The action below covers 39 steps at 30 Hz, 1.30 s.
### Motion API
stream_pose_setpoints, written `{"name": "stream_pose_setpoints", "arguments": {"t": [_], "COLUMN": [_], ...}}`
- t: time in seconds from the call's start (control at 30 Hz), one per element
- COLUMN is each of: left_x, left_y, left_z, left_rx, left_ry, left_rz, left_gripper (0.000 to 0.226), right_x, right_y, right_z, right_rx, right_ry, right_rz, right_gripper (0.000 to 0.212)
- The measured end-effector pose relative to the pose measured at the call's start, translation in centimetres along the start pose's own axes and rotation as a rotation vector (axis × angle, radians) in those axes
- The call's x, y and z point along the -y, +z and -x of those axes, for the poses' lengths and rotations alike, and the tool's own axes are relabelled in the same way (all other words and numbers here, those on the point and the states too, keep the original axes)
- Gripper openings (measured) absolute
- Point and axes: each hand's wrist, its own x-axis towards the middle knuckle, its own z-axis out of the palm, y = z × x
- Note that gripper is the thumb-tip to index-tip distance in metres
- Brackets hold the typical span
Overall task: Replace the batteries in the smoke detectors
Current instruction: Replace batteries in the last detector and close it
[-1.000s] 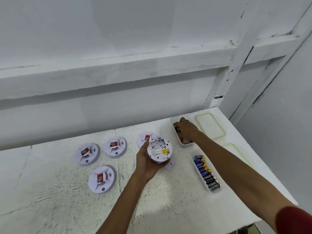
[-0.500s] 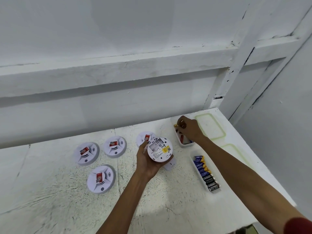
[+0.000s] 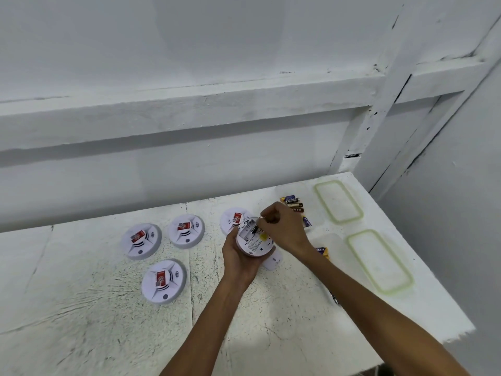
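White walls (image 3: 244, 50), scuffed white table (image 3: 81, 335); L hand (image 3: 238, 264) cups detector (image 3: 253, 244), R hand (image 3: 284, 229) pinches battery (image 3: 255, 229) at its back.

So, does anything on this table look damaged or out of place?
Only the table itself: its white coating is scuffed and cracked with dark marks, and its near right edge looks ragged. Nothing is spilled.

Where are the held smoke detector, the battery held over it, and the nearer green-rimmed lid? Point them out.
held smoke detector (image 3: 253, 244): head view, on its labelled back face.
battery (image 3: 255, 229): head view, on its dark exposed end.
nearer green-rimmed lid (image 3: 379, 260): head view, on its clear middle panel.
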Motion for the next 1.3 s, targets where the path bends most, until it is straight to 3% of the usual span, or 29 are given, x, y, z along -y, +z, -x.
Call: {"name": "stream_pose_setpoints", "arguments": {"t": [0.37, 0.63, 0.73, 0.83, 0.9, 1.13, 1.3], "left_x": [0.5, 1.3, 1.7, 1.6, 1.3, 0.6, 0.1], "left_y": [0.7, -0.2, -1.1, -1.0, -0.7, -0.3, -0.2], "left_z": [0.2, -0.4, -0.5, -0.7, -0.8, -0.6, -0.3], "left_rx": [0.024, 0.037, 0.045, 0.066, 0.078, 0.091, 0.082], "left_ry": [0.002, -0.034, -0.053, -0.067, -0.067, -0.096, -0.098], "left_rz": [0.053, 0.088, 0.062, 0.032, 0.061, 0.079, 0.05], "left_gripper": [0.044, 0.041, 0.043, 0.043, 0.042, 0.043, 0.042], "right_x": [-1.2, -2.8, -2.6, -2.2, -2.9, -5.4, -5.8], "right_y": [2.1, 2.9, 1.4, -1.3, -2.8, -4.5, -3.9], "right_z": [1.7, 4.1, 2.6, -0.2, -2.4, -8.6, -10.0], "right_rx": [-0.085, -0.095, -0.006, -0.134, -0.194, -0.028, 0.164], "right_ry": [-0.193, -0.339, -0.3, -0.193, -0.144, 0.003, -0.062], "right_rz": [0.253, 0.766, 0.614, 0.309, 0.332, 0.806, 1.056], "right_gripper": [0.021, 0.035, 0.037, 0.029, 0.021, 0.029, 0.032]}}
